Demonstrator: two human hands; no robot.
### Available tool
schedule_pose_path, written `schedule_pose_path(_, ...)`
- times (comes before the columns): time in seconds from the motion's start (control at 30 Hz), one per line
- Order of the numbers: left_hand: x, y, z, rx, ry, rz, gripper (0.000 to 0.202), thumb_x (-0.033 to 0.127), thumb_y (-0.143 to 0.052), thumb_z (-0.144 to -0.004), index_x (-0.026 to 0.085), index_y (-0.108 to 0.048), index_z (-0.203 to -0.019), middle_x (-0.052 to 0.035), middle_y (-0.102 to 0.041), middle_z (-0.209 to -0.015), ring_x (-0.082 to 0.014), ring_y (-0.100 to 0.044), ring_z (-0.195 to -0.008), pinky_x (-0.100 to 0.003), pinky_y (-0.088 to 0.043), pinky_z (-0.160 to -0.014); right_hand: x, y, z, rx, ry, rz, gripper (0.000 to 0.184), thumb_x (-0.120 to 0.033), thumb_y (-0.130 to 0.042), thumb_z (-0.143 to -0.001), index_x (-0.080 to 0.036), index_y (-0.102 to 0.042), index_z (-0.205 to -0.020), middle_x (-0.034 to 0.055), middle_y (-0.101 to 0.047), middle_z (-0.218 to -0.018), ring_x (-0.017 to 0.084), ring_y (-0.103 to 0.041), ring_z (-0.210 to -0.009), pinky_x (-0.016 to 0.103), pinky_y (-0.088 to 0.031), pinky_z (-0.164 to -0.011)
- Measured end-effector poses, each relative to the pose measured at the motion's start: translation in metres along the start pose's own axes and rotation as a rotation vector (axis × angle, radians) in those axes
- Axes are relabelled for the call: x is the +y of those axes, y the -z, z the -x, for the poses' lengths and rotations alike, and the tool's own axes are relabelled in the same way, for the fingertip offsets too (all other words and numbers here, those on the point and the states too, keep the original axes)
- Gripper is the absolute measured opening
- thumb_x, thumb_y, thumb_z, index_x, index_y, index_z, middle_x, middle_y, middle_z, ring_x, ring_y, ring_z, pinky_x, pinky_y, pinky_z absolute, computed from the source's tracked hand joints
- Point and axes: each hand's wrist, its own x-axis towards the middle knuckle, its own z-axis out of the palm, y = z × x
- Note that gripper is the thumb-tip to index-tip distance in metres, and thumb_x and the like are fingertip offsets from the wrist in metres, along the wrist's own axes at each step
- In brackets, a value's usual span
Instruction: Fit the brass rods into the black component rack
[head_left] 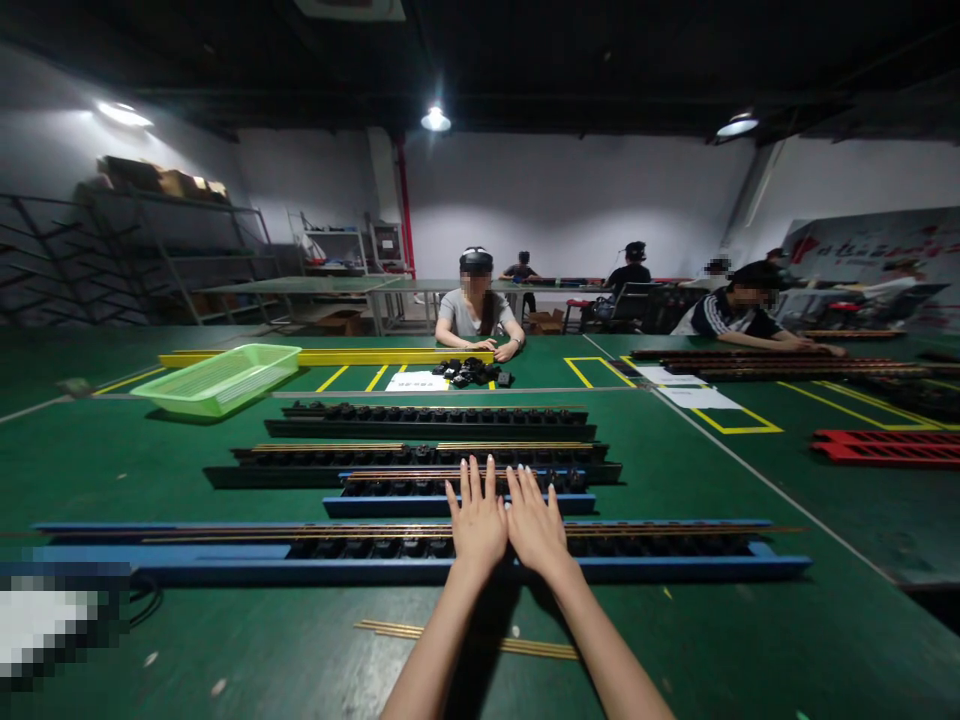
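Observation:
My left hand [478, 525] and my right hand [536, 520] are stretched out side by side, palms down, fingers spread. Both are over the long blue channel [225, 570], which holds a row of black blocks and thin brass-coloured rods [337, 533]. The fingertips reach over a shorter blue channel [397, 507] behind it, also filled with black blocks. Whether the palms touch the parts or hover cannot be told. Several loose brass-coloured rods [465, 638] lie on the green table in front, partly hidden by my forearms.
Farther back lie two dark channels with black blocks [431, 430], a light green basket [217, 382], a yellow channel [337, 357], a pile of black pieces [472, 372] and paper sheets [416, 381]. A red channel [885, 447] is at right. A co-worker [480, 310] sits opposite.

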Motion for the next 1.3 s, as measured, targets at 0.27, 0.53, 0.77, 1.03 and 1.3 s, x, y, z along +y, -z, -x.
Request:
schedule_pose_path(0.27,-0.020,0.020,-0.018,0.022,-0.097,0.007,0.066,0.034,-0.043,-0.089,0.028,-0.015,-0.148,-0.0076,-0.014,-0.157,-0.0257,-0.007,-0.145,-0.060,-0.005,-0.114,-0.001,0.006,0.003,-0.006,0.020,0.016,0.061,-0.023,-0.024,-0.091,-0.016,-0.015,-0.151,0.0069,-0.014,-0.157,0.019,-0.010,-0.145,0.050,-0.008,-0.114)
schedule_pose_path(0.53,-0.029,0.008,-0.016,-0.042,-0.084,0.040,0.066,0.038,-0.042,-0.090,0.027,-0.012,-0.149,-0.0079,-0.015,-0.158,-0.0252,-0.008,-0.145,-0.059,-0.009,-0.114,-0.001,0.004,0.001,-0.002,0.018,0.029,0.062,-0.023,-0.024,-0.090,-0.016,-0.013,-0.151,0.0062,-0.013,-0.158,0.019,-0.009,-0.145,0.051,-0.008,-0.114)
schedule_pose_path(0.77,-0.055,0.011,-0.030,-0.093,-0.066,0.069,0.066,0.047,-0.031,-0.093,0.023,-0.006,-0.149,-0.0120,-0.026,-0.154,-0.0270,-0.023,-0.142,-0.057,-0.030,-0.107,-0.002,0.006,0.002,-0.003,0.012,0.041,0.062,-0.022,-0.024,-0.090,-0.016,-0.013,-0.151,0.0079,-0.014,-0.157,0.020,-0.010,-0.145,0.050,-0.010,-0.114)
schedule_pose_path(1.03,-0.077,0.016,-0.018,-0.055,-0.118,0.021,0.063,0.041,-0.037,-0.092,0.029,-0.013,-0.149,-0.0077,-0.015,-0.158,-0.0246,-0.008,-0.145,-0.059,-0.006,-0.113,-0.003,0.008,0.003,-0.004,0.014,0.038,0.061,-0.023,-0.024,-0.091,-0.016,-0.013,-0.151,0.0078,-0.014,-0.157,0.019,-0.010,-0.145,0.049,-0.010,-0.114)
schedule_pose_path(1.3,-0.097,0.020,-0.032,-0.113,-0.066,0.036,0.063,0.050,-0.026,-0.094,0.027,-0.006,-0.149,-0.0105,-0.028,-0.154,-0.0232,-0.026,-0.141,-0.054,-0.031,-0.107,-0.002,0.006,0.003,-0.005,0.010,0.023,0.060,-0.024,-0.023,-0.092,-0.016,-0.013,-0.151,0.0065,-0.014,-0.157,0.018,-0.009,-0.145,0.048,-0.010,-0.115)
